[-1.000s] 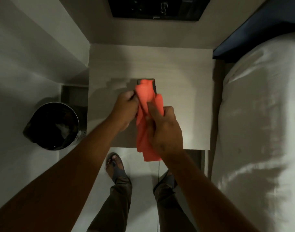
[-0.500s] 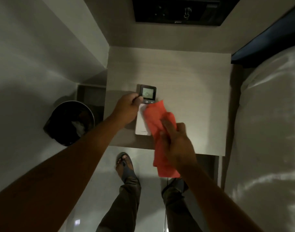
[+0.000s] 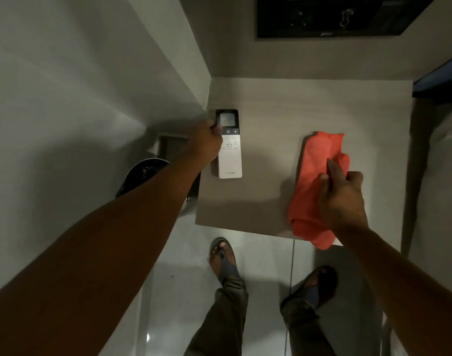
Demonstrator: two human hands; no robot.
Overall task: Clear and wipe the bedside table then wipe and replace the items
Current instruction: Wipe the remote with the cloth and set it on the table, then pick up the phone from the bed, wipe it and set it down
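- The fingers point(image 3: 332, 173) of the right hand point(image 3: 341, 199), at the right of the frame, are closed on an orange cloth point(image 3: 315, 181), pinching its folds between thumb and forefinger.
- The fingers of the left hand point(image 3: 204, 143), left of centre, are curled against the left edge of a remote control point(image 3: 230, 155), near its dark upper part; they touch it, but whether they grip it or only rest there cannot be told.
- At the bottom of the frame the person's two feet stand in dark sandals point(image 3: 223, 260) on a pale tiled floor point(image 3: 266, 265), below dark trouser legs.
- Both bare forearms reach up from the lower corners toward the worktop point(image 3: 271, 111).
- The cloth lies in the right half of the worktop, its lower end hanging past the near edge, its upper end flat on the surface.
- The remote control lies on the left part of the worktop, long side running away from the viewer, well apart from the cloth. Its body is white with small buttons, and its far end holds a dark panel with a screen.
- Left of the worktop, partly behind the left forearm, sits a round dark bin point(image 3: 142, 173) on the floor.
- At the right edge is a white bed point(image 3: 443, 176).
- At the top, a dark recessed panel point(image 3: 330, 16) is set in the wall beyond the worktop.
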